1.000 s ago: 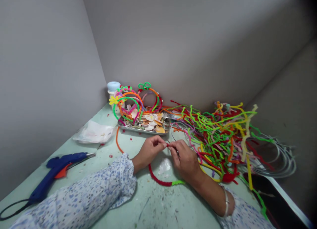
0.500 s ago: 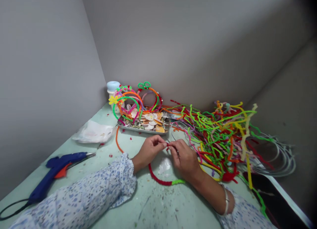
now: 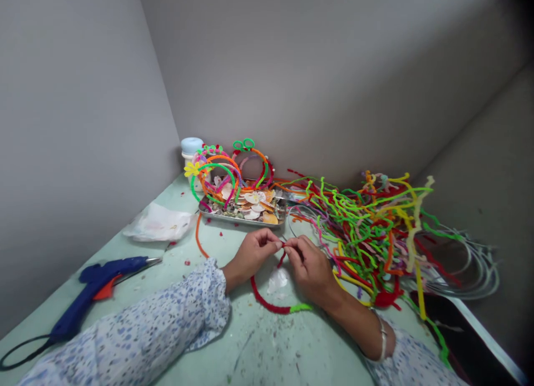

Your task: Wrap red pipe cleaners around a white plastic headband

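Note:
My left hand [image 3: 250, 255] and my right hand [image 3: 311, 269] meet at the table's middle, both pinched on the end of a red pipe cleaner [image 3: 267, 302]. It is wound along a curved headband whose lower stretch turns light green [image 3: 300, 307]. A small clear plastic scrap [image 3: 277, 279] lies under the hands. My right wrist wears a silver bangle [image 3: 381, 337].
A blue glue gun [image 3: 89, 288] lies at the left with its cord. A metal tray [image 3: 242, 216] of shells holds finished colourful headbands [image 3: 221, 172]. A big tangle of pipe cleaners [image 3: 367, 224] and bare white headbands [image 3: 471, 269] lie at right. A white bag [image 3: 158, 223] lies left.
My right hand has shifted slightly up and left, twisting the red pipe cleaner's end. The left hand has stayed where it was.

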### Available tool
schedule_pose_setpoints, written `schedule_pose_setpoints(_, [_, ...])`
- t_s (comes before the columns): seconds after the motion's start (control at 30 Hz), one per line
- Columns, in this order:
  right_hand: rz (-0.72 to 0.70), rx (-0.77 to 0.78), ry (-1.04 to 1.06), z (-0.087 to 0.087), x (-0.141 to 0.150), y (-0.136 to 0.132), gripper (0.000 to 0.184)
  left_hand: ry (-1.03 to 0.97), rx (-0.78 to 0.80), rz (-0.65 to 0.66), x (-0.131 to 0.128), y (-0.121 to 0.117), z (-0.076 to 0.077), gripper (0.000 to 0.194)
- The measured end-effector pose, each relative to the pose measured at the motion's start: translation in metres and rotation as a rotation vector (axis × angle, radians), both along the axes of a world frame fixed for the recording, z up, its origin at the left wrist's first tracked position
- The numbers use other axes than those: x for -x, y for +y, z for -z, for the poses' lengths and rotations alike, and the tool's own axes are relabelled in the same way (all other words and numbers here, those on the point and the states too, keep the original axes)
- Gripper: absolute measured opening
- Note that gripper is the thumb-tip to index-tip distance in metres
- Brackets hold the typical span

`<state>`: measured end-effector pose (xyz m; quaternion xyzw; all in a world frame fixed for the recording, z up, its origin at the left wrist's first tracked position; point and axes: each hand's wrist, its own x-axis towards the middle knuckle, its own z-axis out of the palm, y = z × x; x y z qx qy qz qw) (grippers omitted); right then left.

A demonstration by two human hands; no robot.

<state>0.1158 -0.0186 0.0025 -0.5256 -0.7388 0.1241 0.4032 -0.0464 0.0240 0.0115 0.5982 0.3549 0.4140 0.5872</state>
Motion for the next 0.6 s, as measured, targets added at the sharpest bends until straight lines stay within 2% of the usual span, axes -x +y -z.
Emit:
schedule_pose_setpoints(0.27, [-0.073,0.349,0.452,0.0006,-0.0005,0.0047,0.025,0.009,0.006,-0.011,0.0006,0.0014,0.0026,0.02])
schedule_pose_setpoints(0.6, [-0.101,0.508,0.586,-0.002,-0.0023,0.0085,0.029,0.014,0.014,-0.01,0.0006,0.0014,0.0018,0.02])
